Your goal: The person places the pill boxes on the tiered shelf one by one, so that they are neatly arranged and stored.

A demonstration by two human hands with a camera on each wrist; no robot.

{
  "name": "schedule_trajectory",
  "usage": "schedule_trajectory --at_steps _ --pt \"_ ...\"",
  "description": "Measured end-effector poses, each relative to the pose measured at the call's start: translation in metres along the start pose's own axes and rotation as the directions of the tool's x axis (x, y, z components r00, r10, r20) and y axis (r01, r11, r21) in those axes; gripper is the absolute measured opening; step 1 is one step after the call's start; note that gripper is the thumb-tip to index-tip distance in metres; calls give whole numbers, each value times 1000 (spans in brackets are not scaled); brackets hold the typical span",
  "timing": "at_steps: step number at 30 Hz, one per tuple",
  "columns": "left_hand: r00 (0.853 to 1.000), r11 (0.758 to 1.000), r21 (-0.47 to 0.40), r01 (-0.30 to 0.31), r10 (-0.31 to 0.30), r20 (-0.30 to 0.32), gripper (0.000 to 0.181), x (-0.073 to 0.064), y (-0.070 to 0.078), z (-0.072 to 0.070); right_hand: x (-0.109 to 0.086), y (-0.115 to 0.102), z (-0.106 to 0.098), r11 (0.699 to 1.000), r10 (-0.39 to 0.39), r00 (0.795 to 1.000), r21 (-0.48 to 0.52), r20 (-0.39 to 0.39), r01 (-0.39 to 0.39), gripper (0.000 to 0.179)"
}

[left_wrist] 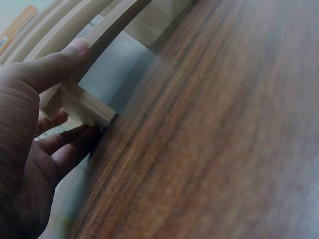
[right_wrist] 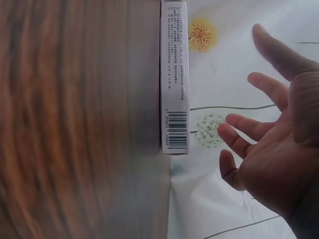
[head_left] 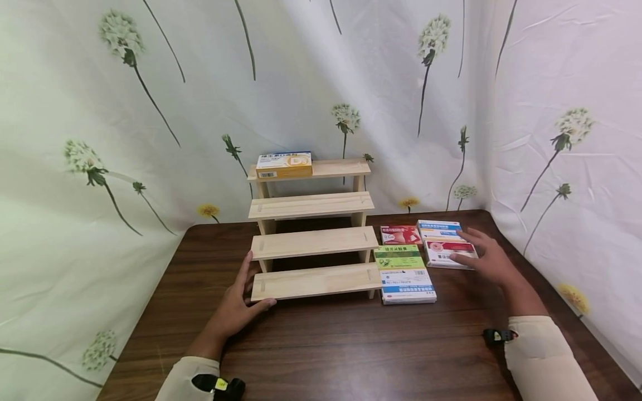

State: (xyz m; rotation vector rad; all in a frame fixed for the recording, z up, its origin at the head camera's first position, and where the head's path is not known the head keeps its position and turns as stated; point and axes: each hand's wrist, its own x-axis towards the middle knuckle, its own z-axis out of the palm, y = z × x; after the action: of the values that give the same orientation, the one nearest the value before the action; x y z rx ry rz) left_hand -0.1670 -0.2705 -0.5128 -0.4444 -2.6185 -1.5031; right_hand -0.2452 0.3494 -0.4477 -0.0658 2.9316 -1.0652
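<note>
A four-tier wooden step rack (head_left: 315, 243) stands on the table. My left hand (head_left: 234, 307) grips the left end of its lowest step, the thumb along the front edge. In the left wrist view, the fingers (left_wrist: 75, 149) curl behind the rack's leg (left_wrist: 89, 105). A white-and-orange medicine box (head_left: 283, 166) lies at the left of the top step. To the right of the rack, my right hand (head_left: 487, 257) hovers with spread fingers above a red-and-white medicine box (head_left: 446, 256) and a blue-and-white box (head_left: 439, 228). It holds nothing; the right wrist view shows a gap between hand and box (right_wrist: 174, 79).
Beside the rack's right side lie a red box (head_left: 400, 235), a green box (head_left: 399, 257) and another blue-and-white box (head_left: 407, 286). A dandelion-print curtain (head_left: 301, 83) hangs behind and beside the dark wooden table (head_left: 341, 351).
</note>
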Motion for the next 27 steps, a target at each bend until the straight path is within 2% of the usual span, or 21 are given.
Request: schedule_trajectory --at_steps 9,19,27 --pt "1000 1000 -17 11 -12 -3 128 0 1 0 4 17 1 999 -21 1000 -49 6 21 90" --pt "1000 1000 0 12 -12 -4 127 0 3 -1 6 36 2 998 64 995 -27 81 -62 91" --pt "1000 1000 6 18 -18 -6 127 -1 2 1 6 46 3 997 67 993 -50 100 -62 93"
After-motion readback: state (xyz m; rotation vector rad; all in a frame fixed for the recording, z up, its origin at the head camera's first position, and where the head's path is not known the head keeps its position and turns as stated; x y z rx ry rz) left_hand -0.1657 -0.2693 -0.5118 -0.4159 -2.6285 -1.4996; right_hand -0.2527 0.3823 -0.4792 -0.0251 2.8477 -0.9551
